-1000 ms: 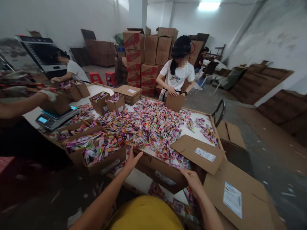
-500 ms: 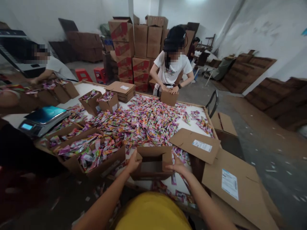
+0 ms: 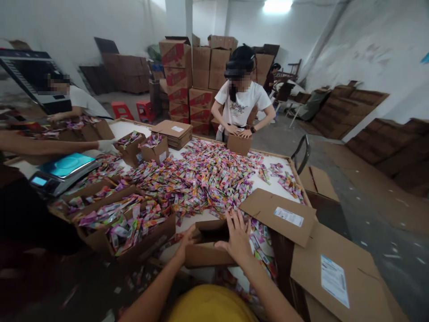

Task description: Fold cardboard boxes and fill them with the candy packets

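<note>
A small open cardboard box (image 3: pixel 209 255) sits at the near edge of the table, in front of me. My left hand (image 3: pixel 185 246) grips its left end, fingers against the wall. Over its right end is my right hand (image 3: pixel 238 237), its fingers stretched and spread, the thumb close to the near wall. Whether the right palm touches the cardboard I cannot tell. The inside of the box is dark and partly covered by my right hand. Beyond it spreads a large heap of small colourful wrapped packets (image 3: pixel 201 179).
Boxes filled with packets (image 3: pixel 134 228) stand at my left, near a digital scale (image 3: pixel 67 167). Flattened cartons (image 3: pixel 338 264) with labels lie at my right. Across the table a co-worker (image 3: pixel 241 103) presses on a box (image 3: pixel 239 144). A co-worker's gloved hand (image 3: pixel 107 146) reaches in from the left.
My right hand has left the box's right wall and spread over that end. My left hand keeps its grip. At left, a co-worker's gloved hand has come in beside the small filled boxes.
</note>
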Demonstrator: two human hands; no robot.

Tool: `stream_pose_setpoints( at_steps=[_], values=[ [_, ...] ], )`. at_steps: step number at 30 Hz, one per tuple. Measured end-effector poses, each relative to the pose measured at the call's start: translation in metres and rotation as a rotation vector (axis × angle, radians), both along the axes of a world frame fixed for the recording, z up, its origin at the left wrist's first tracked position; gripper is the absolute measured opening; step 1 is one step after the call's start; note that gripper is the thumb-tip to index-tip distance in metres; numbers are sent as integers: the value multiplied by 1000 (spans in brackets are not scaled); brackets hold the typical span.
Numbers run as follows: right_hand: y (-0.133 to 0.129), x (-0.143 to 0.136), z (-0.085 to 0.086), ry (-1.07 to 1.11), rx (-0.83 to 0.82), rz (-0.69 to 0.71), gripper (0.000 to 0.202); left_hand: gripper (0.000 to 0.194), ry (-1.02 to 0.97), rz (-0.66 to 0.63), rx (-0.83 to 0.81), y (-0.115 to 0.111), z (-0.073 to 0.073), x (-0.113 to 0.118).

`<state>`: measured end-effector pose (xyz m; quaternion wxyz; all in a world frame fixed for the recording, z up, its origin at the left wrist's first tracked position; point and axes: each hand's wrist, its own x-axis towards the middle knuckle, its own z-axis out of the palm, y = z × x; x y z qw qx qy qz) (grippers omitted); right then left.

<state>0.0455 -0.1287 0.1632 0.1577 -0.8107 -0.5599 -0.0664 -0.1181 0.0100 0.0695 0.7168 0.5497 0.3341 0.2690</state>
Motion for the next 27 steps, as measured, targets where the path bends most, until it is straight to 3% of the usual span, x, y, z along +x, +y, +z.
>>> stream_pose_setpoints(
  at_steps=[2, 5, 7, 9, 12, 15, 17, 18, 21, 22, 25, 27],
  values=[
    [1, 2, -9, -4, -37, -13, 73, 50, -14, -19, -59, 1, 4, -5],
    [-20, -5, -29, 0, -50, 27, 41, 47, -86, 60, -212, 7, 13, -22],
    [-37, -12, -42, -8, -54, 54, 35, 42, -55, 142, -171, 9, 24, -31],
    [-46, -18, -51, -22, -74, 83, 35, 28, 133, 95, 150, 5, 40, -30],
    [-40, -20, -56, -53, -148, 95, 36, 12, 421, -261, 805, -13, 63, -10],
    [-28, -21, -58, -56, -235, 67, 42, 11, 594, -481, 1115, -32, 73, 12],
    [-27, -23, -59, -22, -247, 46, 45, 16, 680, -513, 1119, -38, 74, 19],
    [-27, -23, -60, 7, -238, 43, 45, 31, 701, -546, 1088, -39, 74, 22],
    [-26, -12, -55, 165, -197, 51, 42, 100, 746, -709, 981, -34, 74, 33],
    [-22, -1, -51, 256, -185, 73, 39, 111, 774, -744, 953, -32, 74, 38],
    [6, 67, -36, 731, -128, 216, 26, 110, 875, -679, 843, -24, 72, 52],
    [34, 137, -28, 1043, 7, 122, 29, 109, 919, -491, 708, -22, 65, 50]
  ],
)
